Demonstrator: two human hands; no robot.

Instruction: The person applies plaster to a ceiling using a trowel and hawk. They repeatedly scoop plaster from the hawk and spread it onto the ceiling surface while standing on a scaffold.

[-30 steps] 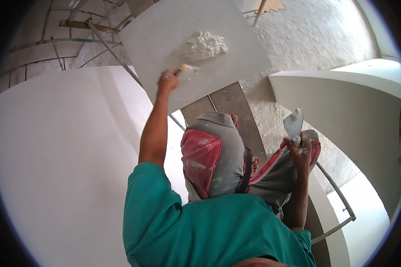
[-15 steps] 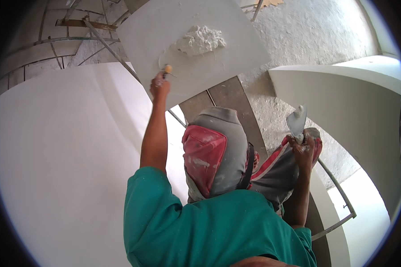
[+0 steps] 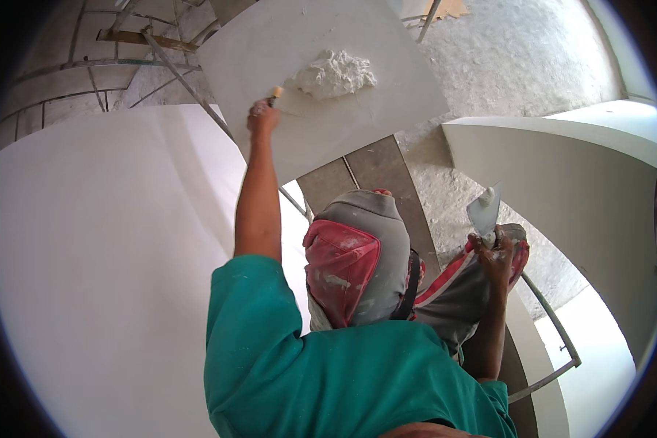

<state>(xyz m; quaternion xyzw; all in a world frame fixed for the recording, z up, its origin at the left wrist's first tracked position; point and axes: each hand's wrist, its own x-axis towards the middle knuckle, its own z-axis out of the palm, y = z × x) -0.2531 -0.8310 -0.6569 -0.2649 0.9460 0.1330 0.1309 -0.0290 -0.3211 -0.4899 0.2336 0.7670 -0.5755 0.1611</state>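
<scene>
My left hand is stretched far forward over a large pale board, its fingers closed around a hand tool with a tan handle end. The tool's blade is hard to make out. Just right of it, a heap of wet white plaster sits on the board, with a thin smear around it. On the right, beside my bent knee, my right hand grips a trowel. The trowel's blade points away from me and carries a small lump of plaster near its tip. Both hands are spotted with white.
Brown planks lie beneath the board and my legs. A smooth white wall surface fills the left. Metal scaffold bars stand at far left; a bent metal rail is at right. A curved white wall rises beyond my right hand.
My left hand has moved forward over the board, closer to the plaster heap's left side. My right hand keeps its hold on the trowel beside the knee. The whole view has shifted slightly.
</scene>
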